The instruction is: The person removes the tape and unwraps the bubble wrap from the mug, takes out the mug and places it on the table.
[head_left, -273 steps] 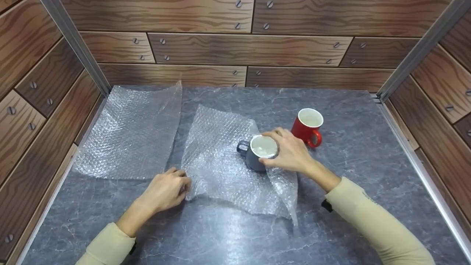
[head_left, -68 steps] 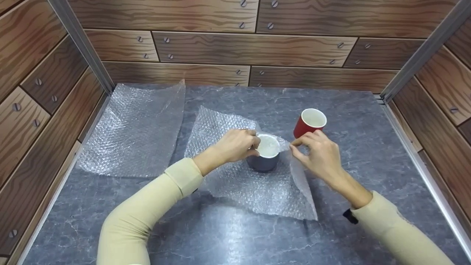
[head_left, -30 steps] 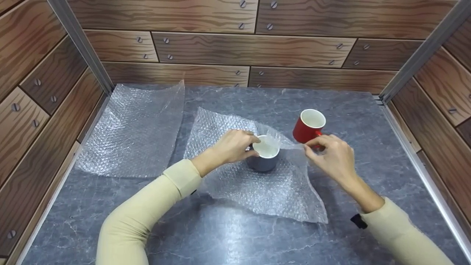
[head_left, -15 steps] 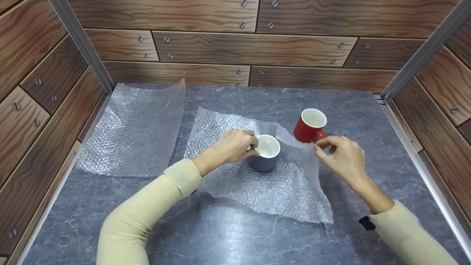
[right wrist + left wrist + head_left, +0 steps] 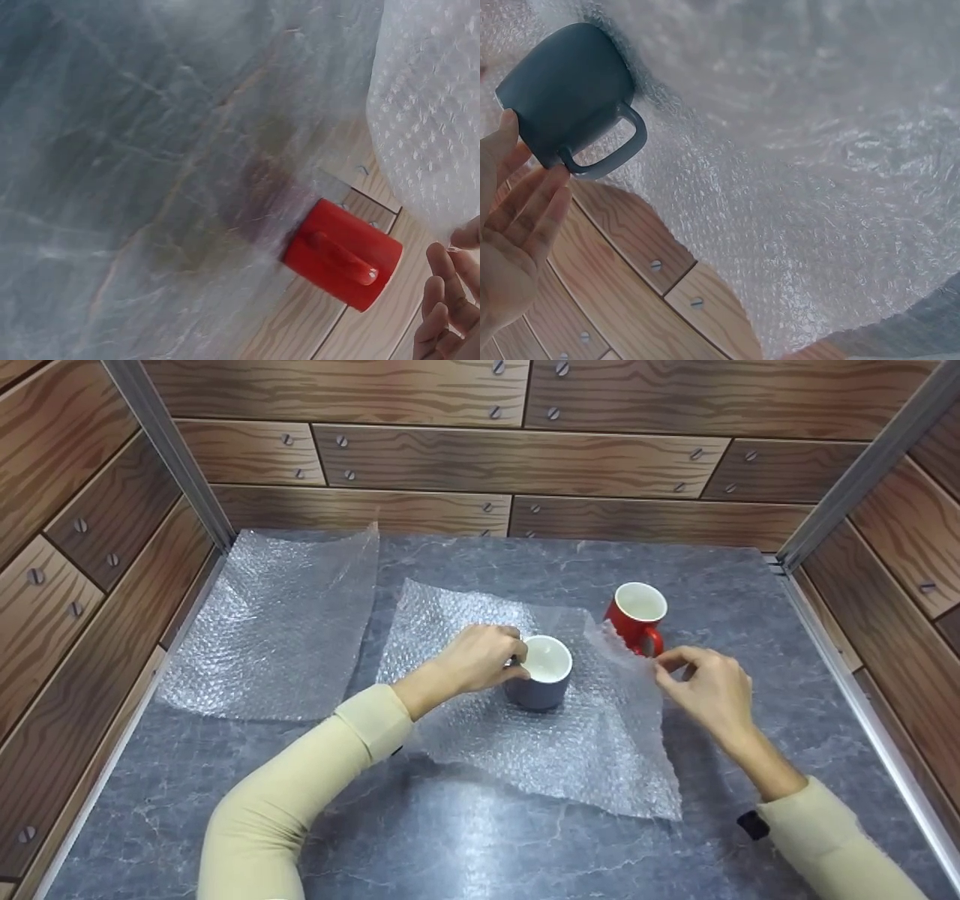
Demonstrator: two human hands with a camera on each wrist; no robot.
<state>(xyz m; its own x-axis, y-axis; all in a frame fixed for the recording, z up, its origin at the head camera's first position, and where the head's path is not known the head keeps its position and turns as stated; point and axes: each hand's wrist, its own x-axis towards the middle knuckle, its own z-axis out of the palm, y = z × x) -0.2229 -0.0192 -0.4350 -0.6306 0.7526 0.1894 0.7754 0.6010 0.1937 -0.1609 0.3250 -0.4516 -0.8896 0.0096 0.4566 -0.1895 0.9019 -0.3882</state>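
A dark grey mug (image 5: 536,694) with a white inside stands upright on a sheet of bubble wrap (image 5: 540,757). My left hand (image 5: 484,656) holds its rim between thumb and fingers, hiding the handle in the head view; the left wrist view shows the mug handle (image 5: 611,154) beside the fingers. Over on the right, my right hand (image 5: 709,690) pinches the far right corner of the wrap between thumb and fingertips. That lifted corner partly covers a red mug (image 5: 630,624) standing just behind it, which also appears in the right wrist view.
A second sheet of bubble wrap (image 5: 274,622) lies flat at the back left of the grey marbled table (image 5: 480,847). Wood-patterned walls (image 5: 517,461) and metal posts (image 5: 169,457) enclose the table at the back and sides.
Earlier my right hand held the grey mug; my left hand now holds it. Most recently my right hand has drawn the wrap's corner rightward from over the mug, spreading the sheet. The mug stays put.
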